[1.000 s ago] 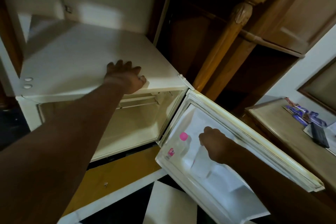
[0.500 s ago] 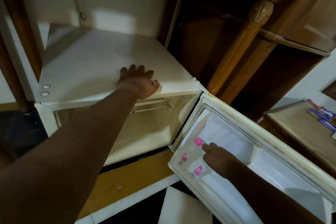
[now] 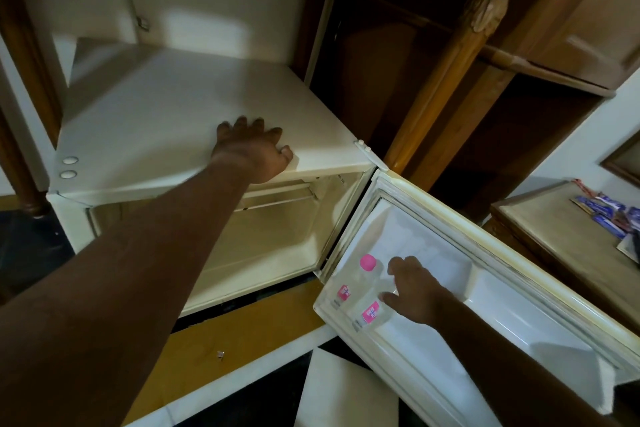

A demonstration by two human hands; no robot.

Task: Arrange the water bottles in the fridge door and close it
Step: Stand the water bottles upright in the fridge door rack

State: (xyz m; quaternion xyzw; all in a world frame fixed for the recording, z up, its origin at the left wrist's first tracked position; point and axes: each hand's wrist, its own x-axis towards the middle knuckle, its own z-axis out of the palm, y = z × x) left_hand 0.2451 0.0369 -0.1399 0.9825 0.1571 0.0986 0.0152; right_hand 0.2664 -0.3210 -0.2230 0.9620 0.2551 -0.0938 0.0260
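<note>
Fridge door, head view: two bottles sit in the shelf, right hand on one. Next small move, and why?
Probably let go and lift the right hand clear of the white fridge door. Both clear plastic water bottles, the pink-capped one and the one under the hand, already stand side by side in the shelf. The door is wide open, and the left hand braces the fridge top, so closing comes next.

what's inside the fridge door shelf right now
Two clear water bottles: one with a pink cap, the second beside it under the right hand, which hides its cap.
</note>
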